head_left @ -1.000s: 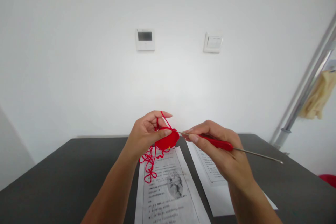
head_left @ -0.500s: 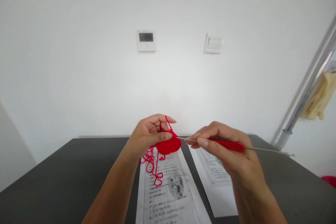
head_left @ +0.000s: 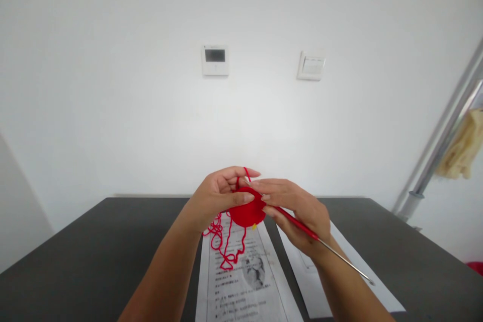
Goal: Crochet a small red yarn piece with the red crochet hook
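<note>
Shifted since the earlier frame: your right hand [head_left: 305, 209] with its hook [head_left: 296, 222], now close beside your left hand [head_left: 213, 193], shaft slanting up to the left. Red yarn piece [head_left: 247, 215]: raised above the tabletop [head_left: 75, 246]; left grip closed on it, thumb in front. Likely light, soft, stretchy; best pinched near its top edge. Hook: right grip closed around it; likely stiff, smooth; hold by the red handle. Loose yarn [head_left: 216, 241]: trails below, probably limp, easily snagged.
</note>
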A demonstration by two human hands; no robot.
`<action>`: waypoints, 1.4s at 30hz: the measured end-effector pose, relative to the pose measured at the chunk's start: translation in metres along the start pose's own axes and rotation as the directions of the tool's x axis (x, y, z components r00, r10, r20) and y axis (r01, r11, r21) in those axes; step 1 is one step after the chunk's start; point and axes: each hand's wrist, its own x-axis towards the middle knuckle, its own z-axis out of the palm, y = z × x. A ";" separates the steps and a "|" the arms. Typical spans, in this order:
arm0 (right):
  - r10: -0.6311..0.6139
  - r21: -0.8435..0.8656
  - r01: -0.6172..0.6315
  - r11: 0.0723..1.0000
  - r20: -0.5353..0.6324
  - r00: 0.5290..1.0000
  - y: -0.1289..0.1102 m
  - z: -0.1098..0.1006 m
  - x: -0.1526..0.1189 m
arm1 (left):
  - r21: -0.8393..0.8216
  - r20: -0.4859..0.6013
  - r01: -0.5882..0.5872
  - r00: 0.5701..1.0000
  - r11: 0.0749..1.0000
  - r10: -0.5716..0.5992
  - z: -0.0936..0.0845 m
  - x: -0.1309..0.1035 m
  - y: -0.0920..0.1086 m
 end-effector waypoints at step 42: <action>-0.122 -0.361 0.065 0.930 -0.139 0.983 0.017 0.038 -0.013 | -0.113 -0.095 -0.063 0.994 0.992 0.052 0.019 0.002 -0.012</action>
